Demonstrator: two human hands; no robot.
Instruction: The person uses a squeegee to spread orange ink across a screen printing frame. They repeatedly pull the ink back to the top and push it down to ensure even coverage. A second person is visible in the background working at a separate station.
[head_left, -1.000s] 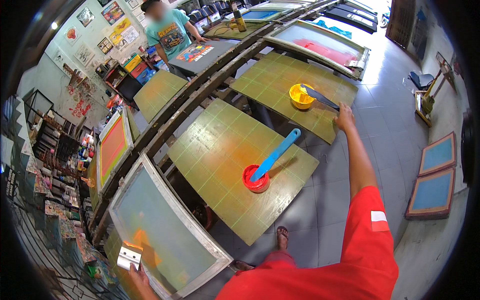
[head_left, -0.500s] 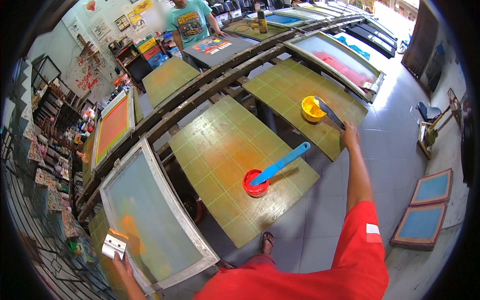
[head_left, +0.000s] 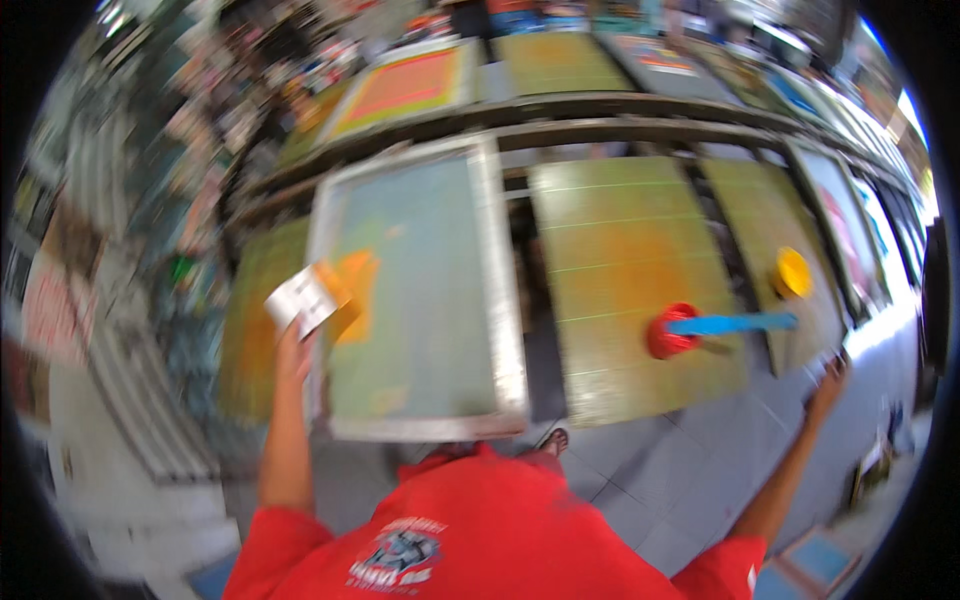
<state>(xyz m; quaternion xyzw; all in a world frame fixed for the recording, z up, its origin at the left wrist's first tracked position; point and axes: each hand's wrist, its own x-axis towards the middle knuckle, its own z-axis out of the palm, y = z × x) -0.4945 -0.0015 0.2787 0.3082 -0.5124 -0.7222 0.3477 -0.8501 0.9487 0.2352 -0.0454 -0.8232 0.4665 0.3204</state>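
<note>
My left hand (head_left: 292, 350) grips a silver squeegee (head_left: 300, 298) with an orange-smeared blade, over the left edge of a framed screen (head_left: 420, 280) with pale mesh and orange patches. My right hand (head_left: 827, 385) is closed on a dark spatula (head_left: 841, 355), blurred, beside the right edge of the boards and below a yellow ink cup (head_left: 792, 270). A red ink cup (head_left: 661, 335) with a blue spatula (head_left: 745, 323) across it stands on the middle olive board (head_left: 610, 210); the yellow cup stands on the board (head_left: 745, 200) to its right.
Behind the dark rail (head_left: 640, 133) are a pink-and-yellow screen (head_left: 400, 80), an olive board (head_left: 560, 60) and a grey printed board (head_left: 670, 70). A blurred person stands at the far side. Another screen (head_left: 840, 225) leans at right. Tiled floor (head_left: 640, 460) shows below.
The view has swung left, bringing the left screen to the middle. My right hand has lifted the dark spatula out of the yellow cup. My left hand still holds the squeegee.
</note>
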